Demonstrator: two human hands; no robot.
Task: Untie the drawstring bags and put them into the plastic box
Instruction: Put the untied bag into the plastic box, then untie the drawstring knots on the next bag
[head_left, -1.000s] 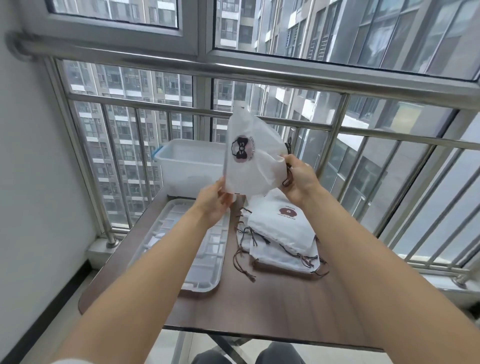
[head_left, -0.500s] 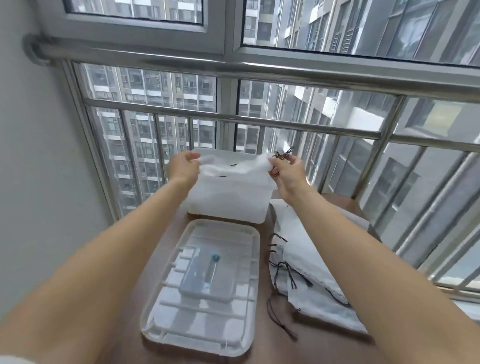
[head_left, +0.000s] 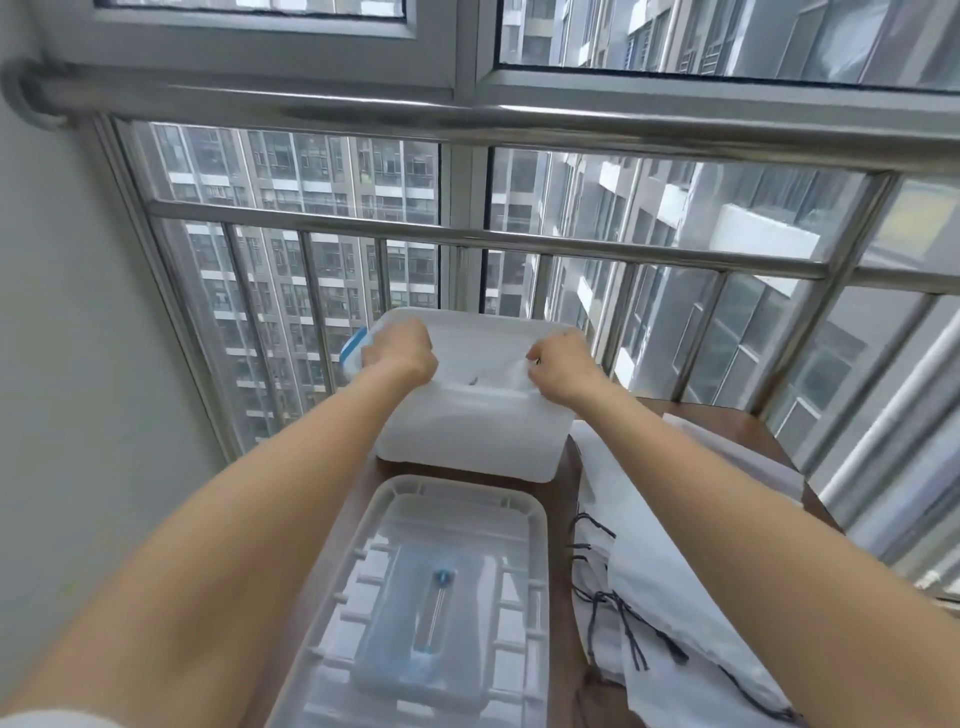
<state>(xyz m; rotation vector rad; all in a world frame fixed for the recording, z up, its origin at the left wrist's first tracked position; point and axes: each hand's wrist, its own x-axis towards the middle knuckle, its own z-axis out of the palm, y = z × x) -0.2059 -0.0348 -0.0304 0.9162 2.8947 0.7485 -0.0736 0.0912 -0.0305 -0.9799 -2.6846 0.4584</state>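
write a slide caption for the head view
Both hands lower a white drawstring bag into the plastic box, lid alongside.

We see a brown table (head_left: 737, 421) set against a steel railing (head_left: 519, 122). Behind the railing, glazed window panes (head_left: 332, 176) show grey high-rise blocks in flat daylight. Left of the railing stands a plain pale wall (head_left: 67, 364), into which the railing's top bar is socketed.

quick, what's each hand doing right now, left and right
Left hand: fingers curled over the plastic box; what it holds cannot be told.
Right hand: pinching the white drawstring bag inside the box.
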